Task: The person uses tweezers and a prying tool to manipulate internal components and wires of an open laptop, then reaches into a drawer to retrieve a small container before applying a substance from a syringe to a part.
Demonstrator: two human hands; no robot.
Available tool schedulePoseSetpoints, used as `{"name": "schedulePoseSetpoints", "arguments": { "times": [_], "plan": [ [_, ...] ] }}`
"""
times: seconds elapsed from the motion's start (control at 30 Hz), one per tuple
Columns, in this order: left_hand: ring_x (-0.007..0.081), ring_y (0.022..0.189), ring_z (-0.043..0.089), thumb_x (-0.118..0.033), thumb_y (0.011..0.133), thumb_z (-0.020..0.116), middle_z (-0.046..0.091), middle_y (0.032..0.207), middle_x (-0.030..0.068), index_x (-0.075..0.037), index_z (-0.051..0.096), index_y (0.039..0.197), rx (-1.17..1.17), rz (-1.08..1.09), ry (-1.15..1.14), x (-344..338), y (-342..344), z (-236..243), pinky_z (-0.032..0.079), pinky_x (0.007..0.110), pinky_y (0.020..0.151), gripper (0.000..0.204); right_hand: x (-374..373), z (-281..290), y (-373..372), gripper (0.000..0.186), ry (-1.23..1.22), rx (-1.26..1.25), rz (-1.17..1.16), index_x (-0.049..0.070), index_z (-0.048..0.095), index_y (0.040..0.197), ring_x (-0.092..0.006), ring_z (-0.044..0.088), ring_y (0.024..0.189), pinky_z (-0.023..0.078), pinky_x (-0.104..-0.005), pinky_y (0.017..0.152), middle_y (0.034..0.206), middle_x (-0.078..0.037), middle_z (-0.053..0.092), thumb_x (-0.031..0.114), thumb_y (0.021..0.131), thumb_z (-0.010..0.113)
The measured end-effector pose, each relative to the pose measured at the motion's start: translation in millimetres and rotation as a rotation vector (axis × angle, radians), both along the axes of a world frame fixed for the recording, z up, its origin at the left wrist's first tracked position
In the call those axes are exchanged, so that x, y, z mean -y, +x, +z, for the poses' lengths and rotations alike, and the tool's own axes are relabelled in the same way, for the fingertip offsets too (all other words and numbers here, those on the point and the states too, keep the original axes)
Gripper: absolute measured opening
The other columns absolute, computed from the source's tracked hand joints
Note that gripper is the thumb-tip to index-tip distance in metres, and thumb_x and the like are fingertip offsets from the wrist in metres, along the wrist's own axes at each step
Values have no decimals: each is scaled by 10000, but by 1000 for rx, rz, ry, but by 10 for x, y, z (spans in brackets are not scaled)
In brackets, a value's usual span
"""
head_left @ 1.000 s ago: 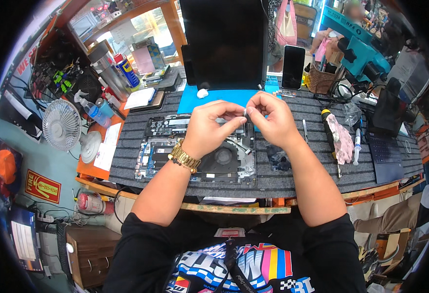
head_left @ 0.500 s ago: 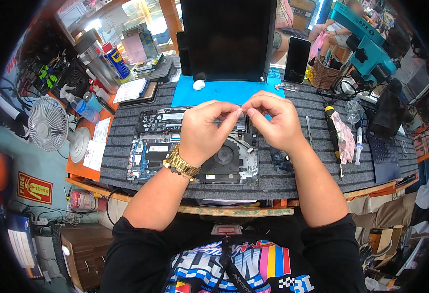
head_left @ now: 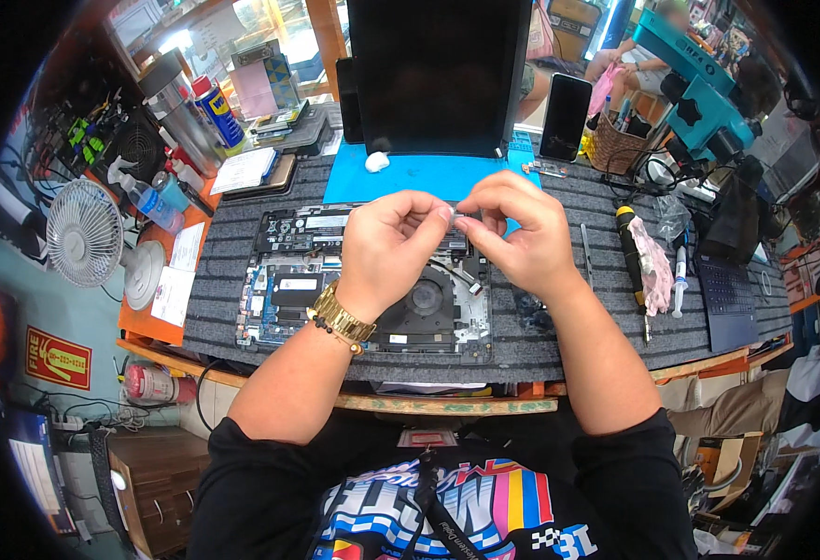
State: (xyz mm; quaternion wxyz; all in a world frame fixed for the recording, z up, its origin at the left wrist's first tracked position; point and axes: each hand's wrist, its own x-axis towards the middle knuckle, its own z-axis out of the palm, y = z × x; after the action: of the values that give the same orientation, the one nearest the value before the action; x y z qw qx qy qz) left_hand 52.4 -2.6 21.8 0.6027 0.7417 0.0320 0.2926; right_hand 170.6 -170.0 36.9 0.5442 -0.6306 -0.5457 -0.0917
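An opened laptop base (head_left: pixel 363 343) lies on the ribbed grey mat, its inner parts exposed. Over its far half, my left hand (head_left: pixel 386 245) pinches thumb against forefinger. What sits at those fingertips is small and pale, too tiny to name. My right hand (head_left: pixel 524 233) meets it there from the other side, thumb and forefinger drawn together. Below the hands are the round cooling fan (head_left: pixel 426 299) and a thin cable with a white plug (head_left: pixel 473 289). The black battery (head_left: pixel 284 231) shows left of my left hand, and part of it is hidden.
A black monitor (head_left: pixel 438 75) stands behind on a blue mat (head_left: pixel 349 182), near a white cotton wad (head_left: pixel 377 162). To the right lie a yellow-black screwdriver (head_left: pixel 625 224), a pink cloth (head_left: pixel 654 271) and a syringe (head_left: pixel 679 280). Bottles and a spray can (head_left: pixel 218 114) stand left.
My fingertips have parted slightly, and a bit of the small pale thing shows between them. My right forefinger has shifted a little left. The whole view has moved slightly.
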Motion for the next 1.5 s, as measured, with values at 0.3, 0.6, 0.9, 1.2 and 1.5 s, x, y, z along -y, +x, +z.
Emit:
{"name": "schedulePoseSetpoints", "arguments": {
  "times": [0.3, 0.6, 0.9, 1.2, 1.5],
  "plan": [
    [106, 856, 748, -122, 1052, 701, 804, 955, 86, 49, 779, 1087, -39, -61, -16, 5, -30, 6, 603, 252, 760, 191, -20, -17, -41, 158, -14, 13, -53, 8, 788, 982, -103, 602, 695, 481, -253, 591, 945, -57, 723, -15, 841, 855],
    [117, 904, 760, -130, 1052, 703, 812, 994, 95, 36, 792, 1100, -79, -95, -24, 2, -25, 28, 601, 255, 765, 195, -9, -24, 12, 114, 10, 31, -51, 17, 787, 965, -94, 573, 638, 452, -258, 544, 938, -48, 713, -17, 863, 822],
    [83, 798, 737, -161, 1020, 758, 813, 905, 87, 40, 810, 1052, -45, -73, -38, -35, -26, 4, 587, 240, 705, 211, -19, -14, -20, 116, 1, 6, -31, 22, 789, 973, -95, 589, 666, 464, -255, 561, 936, -48, 710, -24, 869, 812],
    [90, 790, 730, -142, 1008, 781, 802, 914, 80, 45, 800, 1058, -70, -67, -117, -20, -25, 13, 588, 229, 701, 194, -4, -40, -10, 199, -15, 101, -44, -5, 797, 1033, -139, 680, 780, 543, -259, 619, 1004, -79, 730, -56, 843, 771],
    [71, 738, 690, -105, 1003, 765, 781, 875, 62, 44, 759, 964, -34, -56, -80, -74, -32, -19, 560, 241, 667, 154, 226, 156, 123, 245, 27, 152, -147, -11, 776, 1104, -129, 676, 767, 537, -260, 654, 973, -95, 732, -45, 876, 694]
  ]
}}
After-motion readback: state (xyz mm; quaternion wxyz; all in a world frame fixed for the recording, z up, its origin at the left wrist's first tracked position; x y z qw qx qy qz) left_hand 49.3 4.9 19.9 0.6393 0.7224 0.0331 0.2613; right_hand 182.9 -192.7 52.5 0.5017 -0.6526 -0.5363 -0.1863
